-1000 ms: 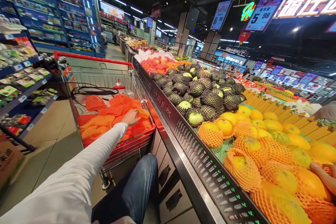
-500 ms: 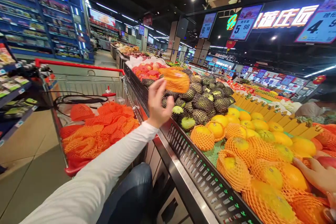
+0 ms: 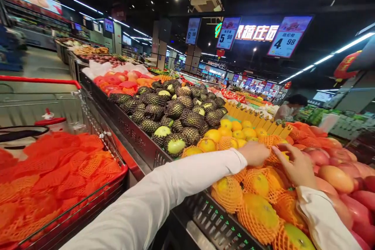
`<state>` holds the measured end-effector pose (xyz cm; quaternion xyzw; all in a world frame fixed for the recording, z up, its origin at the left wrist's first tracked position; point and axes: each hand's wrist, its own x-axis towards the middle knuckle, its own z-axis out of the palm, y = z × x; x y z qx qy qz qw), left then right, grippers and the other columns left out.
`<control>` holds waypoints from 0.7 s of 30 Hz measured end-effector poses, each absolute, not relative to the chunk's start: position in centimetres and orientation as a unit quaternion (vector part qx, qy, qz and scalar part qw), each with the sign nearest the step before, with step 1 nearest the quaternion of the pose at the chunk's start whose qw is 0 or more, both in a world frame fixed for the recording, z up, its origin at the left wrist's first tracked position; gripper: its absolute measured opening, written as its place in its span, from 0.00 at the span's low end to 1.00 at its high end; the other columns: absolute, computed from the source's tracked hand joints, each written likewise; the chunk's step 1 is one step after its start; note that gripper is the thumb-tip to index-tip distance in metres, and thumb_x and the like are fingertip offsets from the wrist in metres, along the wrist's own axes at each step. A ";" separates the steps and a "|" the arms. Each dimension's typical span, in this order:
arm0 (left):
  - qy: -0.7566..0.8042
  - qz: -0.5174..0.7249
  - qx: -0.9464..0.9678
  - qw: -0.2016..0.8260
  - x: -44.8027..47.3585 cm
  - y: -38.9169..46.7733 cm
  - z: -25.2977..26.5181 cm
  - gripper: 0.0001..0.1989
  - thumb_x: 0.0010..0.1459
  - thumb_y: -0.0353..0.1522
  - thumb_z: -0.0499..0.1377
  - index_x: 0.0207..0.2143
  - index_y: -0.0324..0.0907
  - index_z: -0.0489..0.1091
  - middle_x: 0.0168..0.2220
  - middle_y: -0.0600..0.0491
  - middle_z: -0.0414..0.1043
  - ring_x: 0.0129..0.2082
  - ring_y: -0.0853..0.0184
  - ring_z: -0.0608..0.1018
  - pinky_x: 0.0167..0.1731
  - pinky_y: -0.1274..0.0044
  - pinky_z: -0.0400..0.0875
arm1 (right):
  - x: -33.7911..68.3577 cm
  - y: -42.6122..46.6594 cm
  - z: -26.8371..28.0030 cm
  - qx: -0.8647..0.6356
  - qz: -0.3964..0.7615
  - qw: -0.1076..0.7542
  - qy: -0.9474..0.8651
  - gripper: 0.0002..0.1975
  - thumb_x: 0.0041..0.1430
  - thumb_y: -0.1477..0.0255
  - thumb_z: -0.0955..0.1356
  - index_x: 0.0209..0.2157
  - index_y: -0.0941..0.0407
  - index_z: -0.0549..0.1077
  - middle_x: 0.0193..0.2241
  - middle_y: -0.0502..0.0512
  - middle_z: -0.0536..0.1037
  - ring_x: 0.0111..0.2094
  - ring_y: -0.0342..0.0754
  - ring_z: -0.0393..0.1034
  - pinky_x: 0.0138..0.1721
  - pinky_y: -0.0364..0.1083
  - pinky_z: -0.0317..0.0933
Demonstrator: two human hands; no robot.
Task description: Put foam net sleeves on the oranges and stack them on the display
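Two hands: left hand [image 3: 257, 154], fingers bent; right hand [image 3: 299, 168], fingers parted; both at netted orange [image 3: 268, 140], hold unclear.
Bin edge [image 3: 218, 220]: beneath left sleeve [image 3: 187, 175].
Open room: above oranges [image 3: 259, 213].

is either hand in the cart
No, the left hand and right hand are both over the netted oranges.

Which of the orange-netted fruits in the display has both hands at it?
The netted fruit directly between the left hand and right hand, partly hidden by them. The other netted fruits show no fingertips on them.
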<state>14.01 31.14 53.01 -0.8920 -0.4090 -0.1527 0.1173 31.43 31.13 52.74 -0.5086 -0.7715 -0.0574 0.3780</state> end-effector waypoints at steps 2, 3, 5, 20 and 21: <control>-0.401 -0.155 -0.899 0.087 14.1 31.1 52.3 0.16 0.63 0.29 0.51 0.46 0.34 0.75 0.47 0.39 0.78 0.46 0.53 0.81 0.39 0.64 0.77 | 31.3 31.6 52.2 -0.497 -0.079 0.386 -0.773 0.34 0.52 0.38 0.58 0.34 0.54 0.74 0.37 0.59 0.79 0.41 0.54 0.72 0.46 0.53 0.63; -0.399 -0.165 -0.899 0.072 14.0 31.0 52.2 0.17 0.64 0.31 0.51 0.46 0.34 0.75 0.48 0.38 0.77 0.47 0.52 0.80 0.40 0.63 0.77 | 31.3 31.7 51.9 -0.494 -0.082 0.394 -0.771 0.33 0.52 0.39 0.59 0.33 0.54 0.74 0.36 0.59 0.79 0.39 0.54 0.72 0.45 0.53 0.63; -0.411 -0.212 -0.885 0.058 13.7 30.9 52.7 0.18 0.65 0.34 0.49 0.45 0.34 0.75 0.49 0.38 0.76 0.49 0.52 0.79 0.42 0.62 0.76 | 31.2 31.7 51.5 -0.496 -0.054 0.423 -0.757 0.30 0.50 0.41 0.60 0.33 0.53 0.74 0.35 0.58 0.78 0.36 0.53 0.71 0.42 0.53 0.63; -0.563 -0.313 -0.758 -0.098 13.1 33.5 52.1 0.21 0.62 0.35 0.50 0.52 0.34 0.72 0.52 0.36 0.74 0.57 0.52 0.72 0.54 0.63 0.71 | 25.0 34.8 53.8 -0.487 0.275 0.506 -0.657 0.31 0.26 0.48 0.77 0.27 0.57 0.70 0.29 0.52 0.74 0.36 0.46 0.68 0.37 0.43 0.67; -0.571 -0.295 -0.759 -0.104 13.0 33.5 52.1 0.21 0.61 0.35 0.51 0.52 0.35 0.73 0.53 0.36 0.74 0.58 0.51 0.71 0.55 0.63 0.70 | 25.4 35.0 53.1 -0.495 0.302 0.472 -0.664 0.30 0.24 0.51 0.78 0.26 0.57 0.71 0.28 0.51 0.74 0.35 0.46 0.69 0.37 0.44 0.67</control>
